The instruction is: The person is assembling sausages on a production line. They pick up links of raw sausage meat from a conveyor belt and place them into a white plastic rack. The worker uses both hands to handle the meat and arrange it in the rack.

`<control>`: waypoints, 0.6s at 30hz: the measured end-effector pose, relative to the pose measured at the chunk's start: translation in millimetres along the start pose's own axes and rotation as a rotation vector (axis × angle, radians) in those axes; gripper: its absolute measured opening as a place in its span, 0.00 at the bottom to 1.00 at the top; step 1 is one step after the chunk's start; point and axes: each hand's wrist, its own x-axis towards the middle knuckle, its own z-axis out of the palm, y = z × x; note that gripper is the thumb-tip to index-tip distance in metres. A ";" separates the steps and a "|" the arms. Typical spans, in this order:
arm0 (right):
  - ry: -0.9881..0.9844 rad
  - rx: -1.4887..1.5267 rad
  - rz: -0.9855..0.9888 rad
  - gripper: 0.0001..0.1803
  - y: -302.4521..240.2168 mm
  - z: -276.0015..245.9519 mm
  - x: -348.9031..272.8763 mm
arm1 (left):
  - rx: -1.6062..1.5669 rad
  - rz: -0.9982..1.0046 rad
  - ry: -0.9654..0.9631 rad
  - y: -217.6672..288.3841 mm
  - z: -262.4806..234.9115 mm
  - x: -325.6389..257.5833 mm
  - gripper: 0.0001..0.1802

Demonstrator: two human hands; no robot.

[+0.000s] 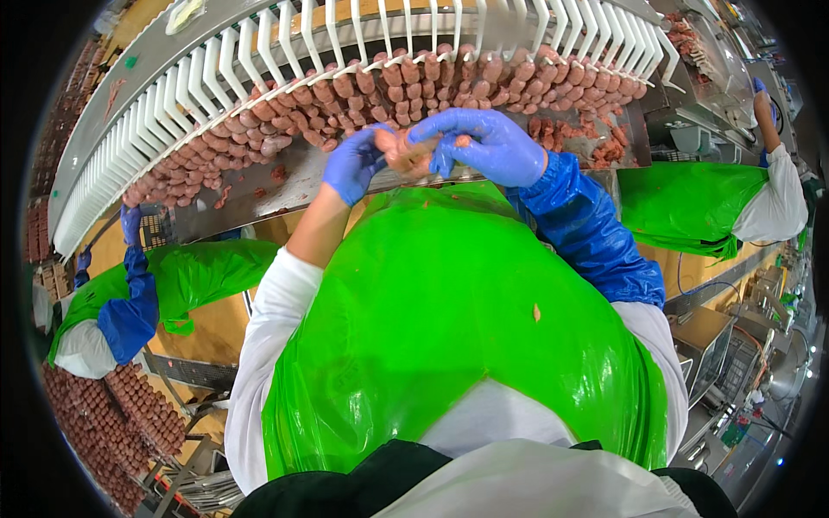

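We hold one sausage (406,153) tight in our left hand (352,164) and right hand (488,145). Above it, the white rack (285,43) already hangs nearly full.

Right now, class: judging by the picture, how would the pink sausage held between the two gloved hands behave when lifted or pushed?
The sausage probably bends rather than staying stiff, since both the left hand and right hand support it. Its glossy skin suggests slipperiness. Being rounded, like the links hanging from the white rack, it would likely roll if laid flat.
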 end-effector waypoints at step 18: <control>0.379 -0.829 0.283 0.13 34.8 -211.2 33.3 | 0.763 -0.024 -0.611 -44.9 152.5 156.8 0.17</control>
